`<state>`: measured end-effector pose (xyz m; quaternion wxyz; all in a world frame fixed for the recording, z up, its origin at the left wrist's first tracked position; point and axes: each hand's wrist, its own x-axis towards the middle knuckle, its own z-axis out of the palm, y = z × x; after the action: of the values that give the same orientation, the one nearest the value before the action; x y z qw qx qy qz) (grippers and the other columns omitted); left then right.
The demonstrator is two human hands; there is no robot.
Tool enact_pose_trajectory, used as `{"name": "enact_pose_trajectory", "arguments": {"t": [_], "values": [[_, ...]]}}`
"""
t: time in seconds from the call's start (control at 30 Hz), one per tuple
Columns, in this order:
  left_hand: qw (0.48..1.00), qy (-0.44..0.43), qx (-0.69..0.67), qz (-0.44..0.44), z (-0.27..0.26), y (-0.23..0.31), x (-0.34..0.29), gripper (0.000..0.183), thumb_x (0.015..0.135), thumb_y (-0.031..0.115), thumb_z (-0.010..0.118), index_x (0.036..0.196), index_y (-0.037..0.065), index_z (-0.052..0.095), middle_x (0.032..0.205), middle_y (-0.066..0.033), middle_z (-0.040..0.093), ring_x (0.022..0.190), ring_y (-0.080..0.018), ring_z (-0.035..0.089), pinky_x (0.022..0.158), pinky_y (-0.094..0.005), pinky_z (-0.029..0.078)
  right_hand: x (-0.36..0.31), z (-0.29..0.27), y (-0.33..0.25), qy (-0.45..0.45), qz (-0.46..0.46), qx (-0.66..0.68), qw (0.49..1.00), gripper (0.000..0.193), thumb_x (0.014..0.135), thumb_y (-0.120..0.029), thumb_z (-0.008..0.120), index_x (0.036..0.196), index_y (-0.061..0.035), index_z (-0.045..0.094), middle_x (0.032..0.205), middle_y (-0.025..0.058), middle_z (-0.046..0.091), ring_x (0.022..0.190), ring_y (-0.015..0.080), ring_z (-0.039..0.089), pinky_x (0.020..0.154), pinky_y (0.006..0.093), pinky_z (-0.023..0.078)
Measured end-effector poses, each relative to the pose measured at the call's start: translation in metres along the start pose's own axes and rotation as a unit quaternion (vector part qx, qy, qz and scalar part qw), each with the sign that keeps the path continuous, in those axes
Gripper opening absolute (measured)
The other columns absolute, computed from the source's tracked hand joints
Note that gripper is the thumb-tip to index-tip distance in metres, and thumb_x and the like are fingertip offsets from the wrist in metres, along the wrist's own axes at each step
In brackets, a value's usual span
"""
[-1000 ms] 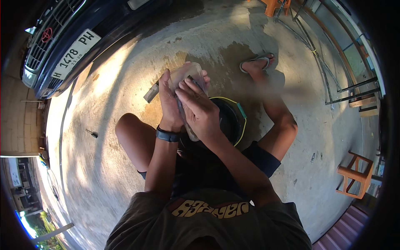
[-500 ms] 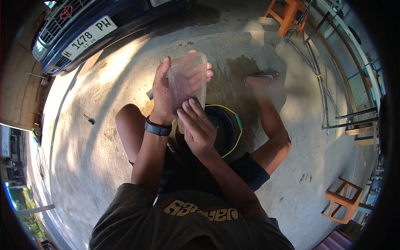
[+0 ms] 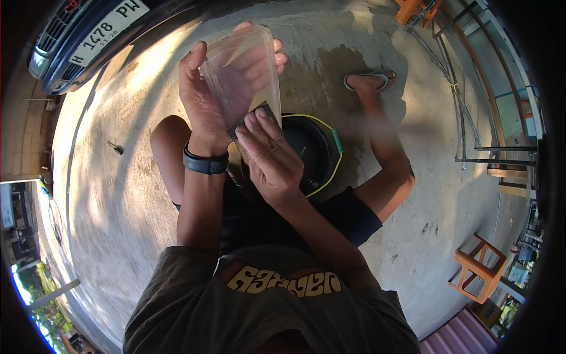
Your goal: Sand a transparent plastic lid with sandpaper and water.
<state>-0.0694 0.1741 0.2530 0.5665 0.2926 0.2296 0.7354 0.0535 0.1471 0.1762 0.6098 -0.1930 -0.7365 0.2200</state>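
My left hand [image 3: 204, 115] is raised in front of me, with a dark band on its wrist. It cradles a clear plastic container [image 3: 276, 79], roughly rectangular with rounded corners, and its fingers show through the plastic. Against the container's near end, my right hand [image 3: 272, 162] presses a thin dark scouring pad [image 3: 270, 111] with a yellowish edge. The fingers of that hand lie together over the pad and hide part of it. Below and just right of both hands stands a black bucket [image 3: 311, 147] with a yellow handle and a green grip.
A dark car [image 3: 62, 56] is parked at the far left. An orange stool [image 3: 480, 268] stands at the right, another [image 3: 415, 12] at the far right near a metal frame [image 3: 454, 88]. A wet patch [image 3: 348, 59] darkens the concrete. A small slim object [image 3: 115, 147] lies at left.
Both hands have moved up and slightly left in the picture with the container and pad. The pad stays at the container's near end, and both grips look alike.
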Motion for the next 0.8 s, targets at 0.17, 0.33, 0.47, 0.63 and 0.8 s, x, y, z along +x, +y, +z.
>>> {"name": "enact_pose_trajectory", "arguments": {"t": [0.17,0.33,0.47,0.63,0.8], "values": [[0.971,-0.001,-0.239,-0.006,0.000,-0.026,-0.020,0.077,0.095,0.056,0.045,0.145,-0.002,0.044,0.135,-0.0263,0.057,0.127,-0.0365,0.055,0.114,-0.0429,0.039,0.070,-0.005,0.010,0.076,-0.009,0.003,0.997,0.020,0.089,0.002,0.072,0.109,0.0012,0.075,0.115,0.0192,0.073,0.120,0.0325,0.066,0.104,0.0423,0.054],[0.999,-0.030,0.005,-0.018,-0.002,-0.010,-0.011,0.077,0.094,0.055,0.043,0.150,0.003,0.040,0.144,-0.0230,0.051,0.133,-0.0375,0.050,0.116,-0.0506,0.037,0.008,0.000,0.000,0.007,0.045,0.024,0.999,0.023,0.087,0.004,0.074,0.110,0.0023,0.074,0.115,0.0187,0.073,0.117,0.0322,0.068,0.099,0.0391,0.056],[0.979,0.125,0.137,0.082,-0.004,-0.023,-0.019,0.091,0.089,0.064,0.044,0.155,0.003,0.031,0.145,-0.0321,0.046,0.132,-0.0419,0.051,0.116,-0.0520,0.037,0.049,-0.005,0.005,0.082,0.011,0.010,0.997,0.023,0.088,-0.001,0.075,0.111,-0.0007,0.074,0.115,0.0183,0.073,0.122,0.0320,0.064,0.105,0.0410,0.054],[0.992,0.100,0.061,0.055,0.011,-0.026,-0.025,0.081,0.090,0.056,0.045,0.150,0.001,0.040,0.137,-0.0288,0.055,0.127,-0.0427,0.054,0.114,-0.0489,0.039,0.029,-0.015,0.007,0.036,0.053,0.058,0.996,0.028,0.086,0.003,0.074,0.114,0.0001,0.073,0.116,0.0178,0.073,0.121,0.0317,0.066,0.104,0.0406,0.054],[0.994,0.000,-0.051,0.100,-0.004,0.014,-0.020,0.080,0.091,0.063,0.040,0.146,0.005,0.048,0.141,-0.0309,0.048,0.127,-0.0431,0.052,0.111,-0.0514,0.042,0.003,-0.011,-0.012,-0.027,0.039,0.079,0.996,0.029,0.084,0.003,0.076,0.113,0.0010,0.073,0.118,0.0168,0.073,0.121,0.0308,0.066,0.104,0.0394,0.054]]}}
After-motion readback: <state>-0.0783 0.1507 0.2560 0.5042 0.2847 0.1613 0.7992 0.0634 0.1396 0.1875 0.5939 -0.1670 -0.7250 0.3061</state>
